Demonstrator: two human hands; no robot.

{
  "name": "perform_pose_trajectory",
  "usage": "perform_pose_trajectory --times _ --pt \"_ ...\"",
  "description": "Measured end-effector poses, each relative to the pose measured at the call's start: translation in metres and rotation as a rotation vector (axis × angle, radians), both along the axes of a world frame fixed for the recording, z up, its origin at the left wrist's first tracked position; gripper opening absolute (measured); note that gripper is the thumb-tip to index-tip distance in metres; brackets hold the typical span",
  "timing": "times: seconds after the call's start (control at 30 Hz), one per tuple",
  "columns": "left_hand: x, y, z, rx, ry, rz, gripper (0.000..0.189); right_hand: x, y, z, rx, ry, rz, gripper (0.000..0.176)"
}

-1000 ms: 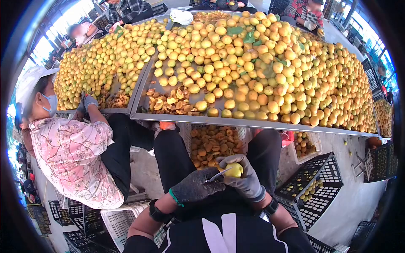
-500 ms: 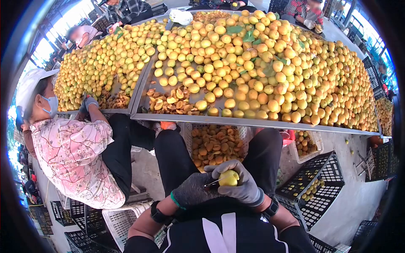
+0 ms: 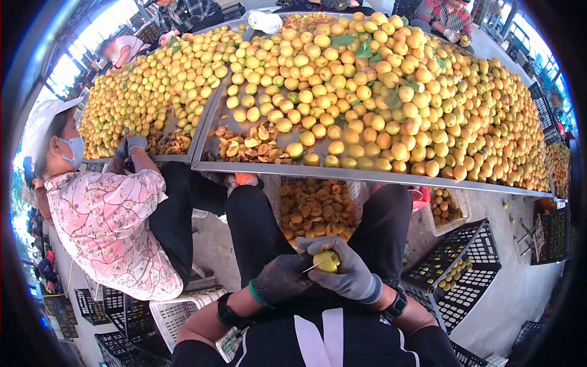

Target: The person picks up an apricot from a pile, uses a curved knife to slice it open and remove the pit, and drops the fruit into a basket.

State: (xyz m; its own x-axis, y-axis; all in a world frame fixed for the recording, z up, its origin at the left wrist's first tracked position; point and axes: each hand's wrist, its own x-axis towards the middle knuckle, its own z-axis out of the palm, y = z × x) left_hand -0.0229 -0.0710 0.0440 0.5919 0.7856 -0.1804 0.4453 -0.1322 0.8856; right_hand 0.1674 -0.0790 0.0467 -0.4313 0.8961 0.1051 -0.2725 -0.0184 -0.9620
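Observation:
In front of my lap, my right hand (image 3: 347, 273) in a grey glove is closed around a yellow-green apricot (image 3: 328, 262). My left hand (image 3: 280, 279), in a darker glove with a green cuff, grips a small knife (image 3: 313, 266). The knife's thin blade meets the left side of the fruit; its handle is mostly hidden in the fingers. Below the table edge, between my knees, a light crate (image 3: 274, 196) contains many halved apricots (image 3: 318, 211).
Whole apricots (image 3: 403, 110) cover the metal-edged table (image 3: 367, 175), with cut pieces (image 3: 254, 145) near its front edge. A co-worker (image 3: 107, 226) sits close on my left. Black crates (image 3: 474, 278) stand at right, a white crate (image 3: 174, 321) at lower left.
The apricot has turned a little in my right hand, and the knife blade now sits lower across its left side. Both hands stay close together; the view has shifted slightly.

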Motion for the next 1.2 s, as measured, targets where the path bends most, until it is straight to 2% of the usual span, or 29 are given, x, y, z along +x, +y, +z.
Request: perform_pose_trajectory --times 0.07,0.2,0.27,0.33,0.4,0.43,0.57,0.63,0.77,0.87,0.93,1.07,1.13,1.2 --pt "0.002 0.001 -0.001 -0.007 0.014 -0.007 0.039 0.000 0.001 0.000 0.059 -0.089 -0.003 0.039" --pt "0.010 0.004 -0.003 0.073 -0.118 -0.047 0.040 -0.001 0.006 -0.001 0.145 -0.062 0.009 0.045" --pt "0.014 0.010 -0.001 0.104 -0.168 -0.049 0.040 -0.005 0.009 0.006 -0.101 0.202 -0.052 0.049" --pt "0.016 0.014 -0.002 0.039 -0.022 -0.015 0.037 -0.008 0.009 0.000 -0.116 0.195 -0.125 0.053" --pt "0.016 0.015 0.001 0.105 0.063 0.000 0.035 -0.009 0.007 -0.010 -0.015 0.050 -0.257 0.054" --pt "0.017 0.015 0.001 0.171 0.149 0.016 0.033 -0.008 0.005 -0.002 -0.104 0.046 -0.233 0.048" --pt "0.015 0.014 -0.013 0.216 0.188 0.003 0.029 -0.010 0.004 0.005 -0.086 0.024 -0.226 0.042" --pt "0.016 0.014 -0.011 0.239 0.092 0.048 0.027 -0.011 0.004 0.003 -0.086 0.024 -0.204 0.042" --pt "0.013 0.017 -0.026 0.312 0.048 0.074 0.029 -0.017 0.003 0.001 -0.052 0.026 -0.222 0.044" --pt "0.018 0.025 -0.024 0.299 0.181 0.042 0.030 -0.017 0.010 0.003 -0.079 -0.113 -0.274 0.050" --pt "0.022 0.022 -0.020 0.251 -0.064 0.148 0.033 -0.015 0.012 -0.002 0.025 -0.097 -0.284 0.054" --pt "0.020 0.016 -0.024 0.194 -0.119 0.056 0.033 -0.007 0.013 -0.011 0.032 -0.065 -0.185 0.054" --pt "0.015 0.019 -0.035 0.264 0.150 -0.001 0.039 -0.007 0.011 -0.008 -0.102 0.091 -0.133 0.050" --pt "0.015 0.024 -0.031 0.305 0.215 -0.008 0.038 -0.012 0.010 -0.011 -0.138 0.093 -0.172 0.050"
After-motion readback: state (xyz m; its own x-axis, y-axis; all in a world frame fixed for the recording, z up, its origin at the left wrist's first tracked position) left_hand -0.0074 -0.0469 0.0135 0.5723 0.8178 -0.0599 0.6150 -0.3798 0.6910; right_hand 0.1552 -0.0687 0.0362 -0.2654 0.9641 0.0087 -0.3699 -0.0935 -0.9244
